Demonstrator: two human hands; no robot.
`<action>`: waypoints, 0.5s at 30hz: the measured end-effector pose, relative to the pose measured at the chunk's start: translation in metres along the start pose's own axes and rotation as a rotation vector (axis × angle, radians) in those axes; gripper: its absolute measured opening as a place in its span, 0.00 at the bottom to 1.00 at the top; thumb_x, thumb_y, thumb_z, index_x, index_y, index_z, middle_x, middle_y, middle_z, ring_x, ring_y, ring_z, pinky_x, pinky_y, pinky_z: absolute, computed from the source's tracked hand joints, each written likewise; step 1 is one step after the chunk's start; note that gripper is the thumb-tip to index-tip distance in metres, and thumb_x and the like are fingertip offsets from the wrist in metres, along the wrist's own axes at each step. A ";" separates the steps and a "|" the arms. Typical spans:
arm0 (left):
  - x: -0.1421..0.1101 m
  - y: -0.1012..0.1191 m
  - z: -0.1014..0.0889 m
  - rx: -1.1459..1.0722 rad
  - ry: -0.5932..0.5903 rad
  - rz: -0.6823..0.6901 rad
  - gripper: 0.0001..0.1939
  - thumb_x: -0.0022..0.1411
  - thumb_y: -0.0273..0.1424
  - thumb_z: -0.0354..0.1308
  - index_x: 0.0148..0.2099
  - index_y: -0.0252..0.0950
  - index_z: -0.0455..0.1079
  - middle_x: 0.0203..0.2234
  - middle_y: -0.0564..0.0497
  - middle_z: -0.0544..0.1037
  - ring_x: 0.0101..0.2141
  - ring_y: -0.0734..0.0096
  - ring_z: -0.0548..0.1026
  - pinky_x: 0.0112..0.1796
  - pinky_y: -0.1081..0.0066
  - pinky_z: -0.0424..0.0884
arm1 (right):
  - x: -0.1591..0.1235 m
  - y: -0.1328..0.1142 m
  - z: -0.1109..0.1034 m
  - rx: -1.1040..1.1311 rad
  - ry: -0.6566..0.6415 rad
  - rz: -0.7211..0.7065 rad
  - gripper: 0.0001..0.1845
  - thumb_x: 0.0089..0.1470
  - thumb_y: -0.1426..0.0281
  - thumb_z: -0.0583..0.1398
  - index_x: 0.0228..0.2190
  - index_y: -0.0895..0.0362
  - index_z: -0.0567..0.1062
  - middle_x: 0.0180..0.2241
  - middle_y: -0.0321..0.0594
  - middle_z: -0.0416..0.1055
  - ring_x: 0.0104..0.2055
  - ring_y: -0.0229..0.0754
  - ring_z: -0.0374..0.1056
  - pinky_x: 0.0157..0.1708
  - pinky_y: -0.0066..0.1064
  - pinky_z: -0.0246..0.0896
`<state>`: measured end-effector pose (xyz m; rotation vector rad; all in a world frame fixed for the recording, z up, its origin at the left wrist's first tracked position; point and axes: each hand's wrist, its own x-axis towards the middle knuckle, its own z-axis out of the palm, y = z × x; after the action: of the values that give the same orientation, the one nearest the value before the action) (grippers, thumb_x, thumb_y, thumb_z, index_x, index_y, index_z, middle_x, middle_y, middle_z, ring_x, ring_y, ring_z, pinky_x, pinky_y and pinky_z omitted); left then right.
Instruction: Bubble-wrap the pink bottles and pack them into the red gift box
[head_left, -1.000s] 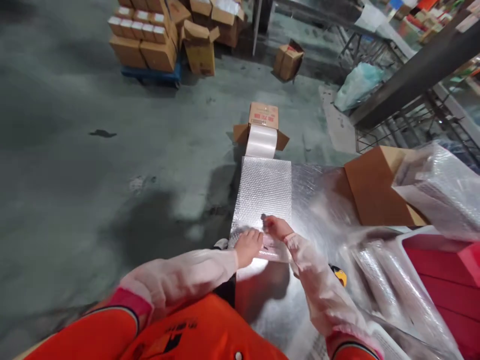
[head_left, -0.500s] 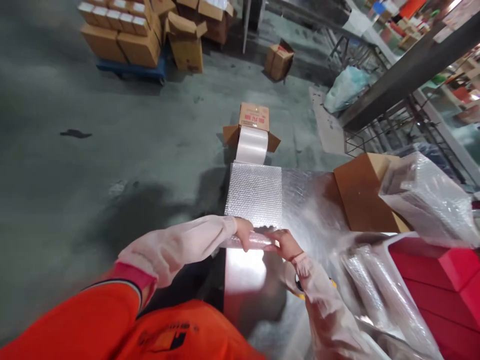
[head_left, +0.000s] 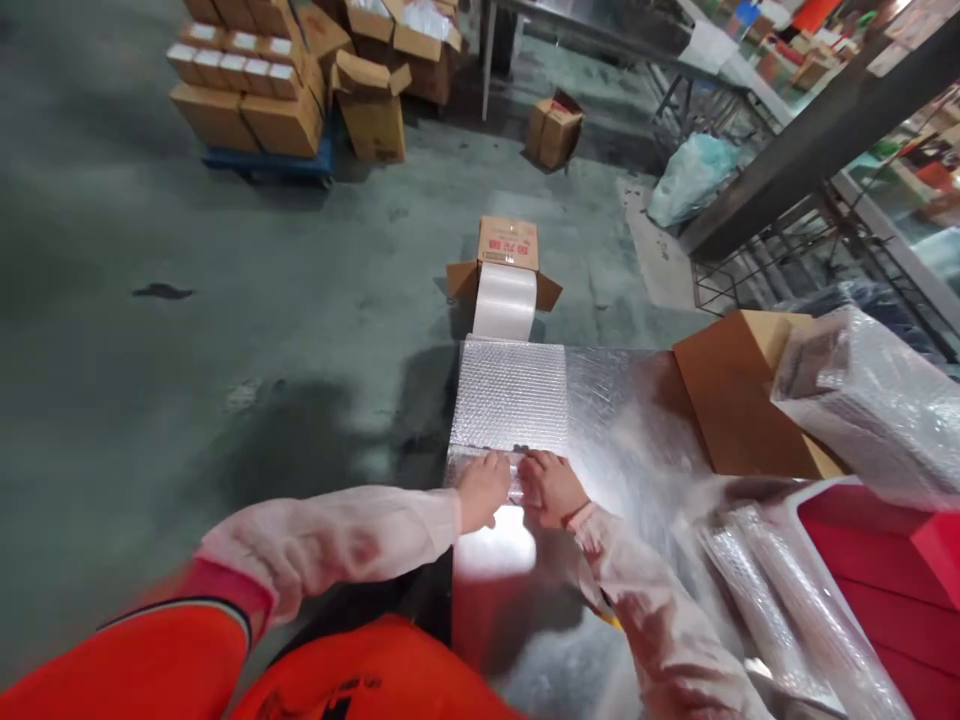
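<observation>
Across the near end of a flat bubble wrap sheet (head_left: 512,392) lies a short bubble wrap roll (head_left: 516,482). My left hand (head_left: 484,490) grips its left part from above, fingers curled over it. On its right part my right hand (head_left: 553,487) is closed too, close beside the left. What the roll may contain is hidden by the wrap and my fingers. The sheet runs away from me along the left side of a shiny metal table (head_left: 615,420). Its supply strip (head_left: 505,300) comes up from an open carton (head_left: 508,242) beyond the far edge.
To the right stand a brown cardboard box (head_left: 731,400) and a bubble-wrapped package (head_left: 874,405). Nearer are wrapped tubes (head_left: 772,590) beside a white-rimmed bin (head_left: 817,487) with red boxes (head_left: 877,560). A blue trolley (head_left: 270,162) carries cartons at the far left.
My hands have turned over the roll, fingers now pressing down on it from above. The roll looks lower and flatter on the sheet. The view has shifted slightly.
</observation>
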<state>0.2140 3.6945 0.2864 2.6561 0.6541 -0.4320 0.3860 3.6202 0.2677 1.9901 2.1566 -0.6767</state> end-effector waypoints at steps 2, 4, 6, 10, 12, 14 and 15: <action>-0.001 0.001 0.000 0.003 0.001 -0.014 0.23 0.68 0.21 0.46 0.63 0.24 0.64 0.55 0.28 0.72 0.52 0.48 0.71 0.46 0.56 0.71 | -0.008 -0.013 0.015 -0.053 0.057 0.049 0.42 0.48 0.66 0.67 0.63 0.60 0.64 0.64 0.56 0.60 0.64 0.57 0.56 0.63 0.50 0.48; 0.000 0.000 -0.001 -0.005 -0.009 -0.007 0.23 0.66 0.17 0.42 0.60 0.23 0.66 0.53 0.29 0.73 0.52 0.49 0.71 0.45 0.57 0.71 | -0.011 -0.023 0.025 -0.087 0.104 0.115 0.36 0.55 0.68 0.62 0.63 0.62 0.64 0.64 0.57 0.62 0.64 0.56 0.57 0.65 0.50 0.48; -0.004 0.002 0.001 -0.020 -0.029 0.018 0.21 0.64 0.17 0.45 0.56 0.23 0.69 0.50 0.31 0.75 0.52 0.49 0.70 0.45 0.57 0.72 | -0.016 -0.030 0.028 -0.096 0.101 0.123 0.25 0.60 0.72 0.56 0.58 0.64 0.68 0.60 0.57 0.67 0.60 0.54 0.63 0.63 0.47 0.53; -0.030 0.018 0.018 -0.086 -0.099 0.055 0.17 0.58 0.19 0.53 0.50 0.26 0.72 0.44 0.36 0.78 0.51 0.51 0.72 0.46 0.58 0.72 | -0.043 -0.040 0.029 -0.092 -0.005 0.076 0.13 0.57 0.75 0.58 0.44 0.63 0.76 0.42 0.52 0.78 0.45 0.51 0.73 0.52 0.42 0.64; -0.042 0.026 0.028 -0.142 -0.165 0.065 0.17 0.55 0.23 0.58 0.48 0.28 0.74 0.42 0.37 0.79 0.49 0.52 0.74 0.45 0.60 0.73 | -0.057 -0.043 0.029 -0.055 -0.140 0.049 0.15 0.51 0.74 0.63 0.42 0.62 0.77 0.37 0.49 0.78 0.40 0.50 0.74 0.46 0.39 0.66; -0.044 0.027 0.031 -0.208 -0.230 0.063 0.19 0.52 0.29 0.64 0.47 0.30 0.75 0.41 0.39 0.80 0.46 0.51 0.76 0.43 0.61 0.74 | -0.060 -0.041 0.024 0.032 -0.296 0.023 0.22 0.46 0.73 0.66 0.46 0.60 0.77 0.38 0.47 0.78 0.40 0.50 0.74 0.42 0.36 0.66; -0.040 0.024 0.030 -0.241 -0.261 0.062 0.20 0.50 0.31 0.67 0.46 0.31 0.75 0.39 0.40 0.81 0.44 0.51 0.77 0.42 0.62 0.74 | -0.057 -0.038 0.020 0.080 -0.351 0.009 0.26 0.44 0.72 0.67 0.48 0.58 0.77 0.41 0.46 0.78 0.43 0.50 0.74 0.42 0.35 0.65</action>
<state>0.1860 3.6466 0.2817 2.3343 0.5060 -0.6264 0.3519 3.5589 0.2810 1.7552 1.9380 -1.0383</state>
